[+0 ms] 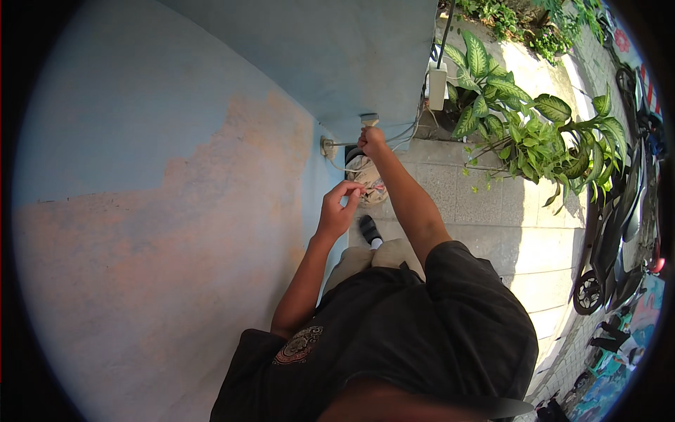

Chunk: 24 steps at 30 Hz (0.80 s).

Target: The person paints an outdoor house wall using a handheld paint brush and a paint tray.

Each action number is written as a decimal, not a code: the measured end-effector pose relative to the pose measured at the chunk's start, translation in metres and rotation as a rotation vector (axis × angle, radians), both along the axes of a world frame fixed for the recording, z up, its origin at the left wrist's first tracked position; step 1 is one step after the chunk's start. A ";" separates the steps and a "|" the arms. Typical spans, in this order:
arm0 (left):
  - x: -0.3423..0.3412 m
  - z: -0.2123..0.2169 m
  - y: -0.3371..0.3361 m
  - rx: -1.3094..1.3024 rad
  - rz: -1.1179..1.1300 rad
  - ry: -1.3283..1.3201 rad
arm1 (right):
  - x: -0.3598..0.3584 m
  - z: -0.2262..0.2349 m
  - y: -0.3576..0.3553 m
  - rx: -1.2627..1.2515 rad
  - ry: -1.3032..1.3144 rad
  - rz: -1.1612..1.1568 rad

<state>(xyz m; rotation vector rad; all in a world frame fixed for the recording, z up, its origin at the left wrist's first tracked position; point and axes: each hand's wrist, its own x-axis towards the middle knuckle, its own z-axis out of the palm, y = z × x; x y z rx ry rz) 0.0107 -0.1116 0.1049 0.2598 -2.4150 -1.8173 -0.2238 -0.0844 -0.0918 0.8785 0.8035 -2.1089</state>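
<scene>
Grip on the right: fist of the right hand [370, 138] closed around a small brush-like item [370, 121], pale body, greyer flat end. From my remote seat, that item sat just beyond the knuckles, up by the blue-grey wall [365, 56]; couldn't tell whether its end touched. Left hand [340, 208]: half-open, fingers loosely curled, thumb apart from the index finger, lower and further left than the right one. Nearest to it was a pale round container [371, 193] with mottled marks, on the ground; bag or bucket, I couldn't tell, and contact was unclear too.

Beside the right wrist, a beige fitting [328, 148] was mounted on the side wall [176, 267], blue with worn pinkish patches; a thin cable [404, 136] ran nearby. Right of that, a white box [437, 86] hung near leafy plants [506, 95]. Below, I had one black shoe [368, 228] on the grey paving [478, 197]. Wearer's dark shirt [394, 316] filled the bottom; a motorcycle [589, 292] stood far right.
</scene>
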 end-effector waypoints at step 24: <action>-0.002 -0.002 -0.005 0.018 0.082 0.061 | -0.006 0.193 -0.032 0.036 1.106 0.056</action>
